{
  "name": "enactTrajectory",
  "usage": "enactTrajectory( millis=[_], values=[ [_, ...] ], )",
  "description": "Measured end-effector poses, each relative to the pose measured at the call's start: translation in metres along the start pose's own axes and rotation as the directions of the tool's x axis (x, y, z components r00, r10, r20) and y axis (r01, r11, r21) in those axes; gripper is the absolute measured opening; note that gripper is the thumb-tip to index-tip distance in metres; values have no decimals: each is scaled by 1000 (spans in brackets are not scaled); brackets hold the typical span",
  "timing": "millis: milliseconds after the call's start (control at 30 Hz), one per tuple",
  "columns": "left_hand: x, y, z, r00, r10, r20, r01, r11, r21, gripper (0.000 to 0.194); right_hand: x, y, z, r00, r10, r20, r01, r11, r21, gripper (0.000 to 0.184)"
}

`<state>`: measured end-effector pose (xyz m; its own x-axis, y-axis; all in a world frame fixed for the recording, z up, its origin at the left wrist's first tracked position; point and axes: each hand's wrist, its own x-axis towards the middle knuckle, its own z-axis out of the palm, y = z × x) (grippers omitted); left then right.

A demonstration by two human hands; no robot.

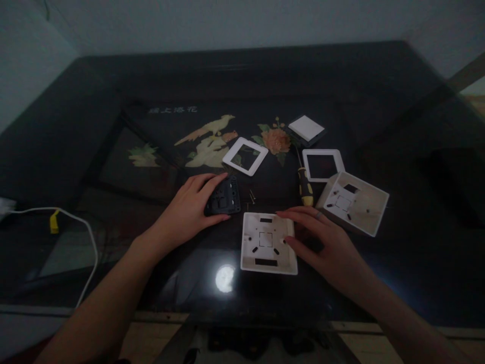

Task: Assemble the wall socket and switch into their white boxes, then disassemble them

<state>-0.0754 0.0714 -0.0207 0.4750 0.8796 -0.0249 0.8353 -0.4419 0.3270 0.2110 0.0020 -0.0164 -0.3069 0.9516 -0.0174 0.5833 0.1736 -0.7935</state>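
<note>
My left hand [191, 207] grips a black switch module [223, 196] by its left side, with fingers along the far edge and the thumb at the near edge. The module's back, with metal contacts, faces up. To its right, a white square wall box [265, 240] lies open side up on the table. My right hand [322, 242] holds this box at its right wall, the thumb just inside the rim and a finger at the far right corner. A few small screws [252, 196] lie between the module and the box.
A second white box [358, 205] sits tilted at the right, near a white frame [324, 165]. A yellow-and-black screwdriver [305, 186] lies left of them. Farther back are another white frame [246, 156] and a white-faced switch [306, 128]. A white cable [89, 232] runs along the left.
</note>
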Motion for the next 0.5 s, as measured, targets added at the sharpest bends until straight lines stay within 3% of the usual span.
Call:
enactTrajectory(
  millis=[200,400,500],
  values=[
    [-4,-7,-6,997,-47,58,49,998,-39,101,-1,1,0,1000,-17,11,17,1000,6,33],
    [0,-7,-12,999,-1,43,4,998,-63,84,-1,4,2,999,-7,45,6,1000,15,33],
    [0,0,-18,999,-24,31,29,983,-181,79,-1,4,2,998,-14,53,14,1000,12,32]
  ],
)
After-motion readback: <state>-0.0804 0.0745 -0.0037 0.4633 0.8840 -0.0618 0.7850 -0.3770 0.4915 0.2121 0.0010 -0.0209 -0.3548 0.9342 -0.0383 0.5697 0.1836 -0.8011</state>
